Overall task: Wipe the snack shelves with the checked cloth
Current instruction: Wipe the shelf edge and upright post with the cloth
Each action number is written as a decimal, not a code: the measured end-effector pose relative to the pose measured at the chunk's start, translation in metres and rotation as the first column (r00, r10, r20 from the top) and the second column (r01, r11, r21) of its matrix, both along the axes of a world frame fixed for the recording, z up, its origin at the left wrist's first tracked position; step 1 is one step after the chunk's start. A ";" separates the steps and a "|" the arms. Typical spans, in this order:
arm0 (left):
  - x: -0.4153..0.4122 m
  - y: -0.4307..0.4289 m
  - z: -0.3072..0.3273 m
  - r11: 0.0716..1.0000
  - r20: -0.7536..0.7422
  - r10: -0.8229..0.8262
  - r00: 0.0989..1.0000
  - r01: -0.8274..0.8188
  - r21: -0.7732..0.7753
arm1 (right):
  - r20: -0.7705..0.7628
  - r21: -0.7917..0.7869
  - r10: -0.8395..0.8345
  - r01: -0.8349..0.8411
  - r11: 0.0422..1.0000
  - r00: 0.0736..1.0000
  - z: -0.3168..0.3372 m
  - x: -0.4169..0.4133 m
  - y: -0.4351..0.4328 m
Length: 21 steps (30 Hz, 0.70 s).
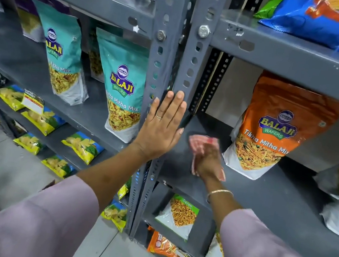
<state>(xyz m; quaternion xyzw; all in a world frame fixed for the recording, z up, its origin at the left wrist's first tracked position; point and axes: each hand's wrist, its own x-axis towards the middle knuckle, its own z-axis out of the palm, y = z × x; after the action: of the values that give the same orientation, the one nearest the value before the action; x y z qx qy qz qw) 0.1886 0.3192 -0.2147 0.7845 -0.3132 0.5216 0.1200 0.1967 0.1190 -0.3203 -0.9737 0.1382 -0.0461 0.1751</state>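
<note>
The checked cloth [201, 145] lies bunched under my right hand [208, 162] on the grey shelf [263, 193], its long axis running from the shelf's front edge back toward the upright post [190, 66]. Blur smears it, so I cannot tell how my fingers close on it. My left hand [162, 127] lies flat against the post, fingers straight and pressed together. 1 orange pouch [271, 128] stands just right of the cloth, its top hidden by the shelf above.

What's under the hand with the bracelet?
A pink checked cloth lies under the right hand, pressed on the grey shelf. The hand covers most of the cloth, and the shelf underneath is hidden.
</note>
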 end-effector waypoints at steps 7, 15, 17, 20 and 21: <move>0.008 -0.001 -0.005 1.000 0.048 -0.015 0.999 0.015 -0.009 | -0.099 -0.199 0.316 -0.330 0.923 0.944 -0.002 0.080 -0.020; 0.009 0.000 -0.009 1.000 0.105 -0.011 0.994 0.012 -0.007 | -0.154 -0.257 0.022 -0.061 0.964 0.988 0.038 0.144 -0.020; 0.009 0.000 -0.009 1.000 0.099 -0.015 0.995 0.016 -0.015 | -0.092 -0.159 0.152 -0.166 0.973 0.984 0.026 0.142 -0.022; 0.008 -0.001 -0.009 1.000 0.118 -0.004 0.993 0.007 -0.025 | -0.067 -0.218 0.363 -0.369 0.903 0.929 0.014 0.121 -0.013; 0.006 -0.002 -0.009 1.000 0.115 -0.001 0.993 0.005 -0.030 | -0.043 -0.174 0.343 -0.345 0.922 0.938 0.013 0.110 -0.010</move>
<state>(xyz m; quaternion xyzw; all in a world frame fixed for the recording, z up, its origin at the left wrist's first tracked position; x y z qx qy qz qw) 0.1949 0.3173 -0.2232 0.7507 -0.3127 0.5705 0.1145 0.3068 0.1091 -0.3072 -0.9948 -0.0387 -0.0212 0.0916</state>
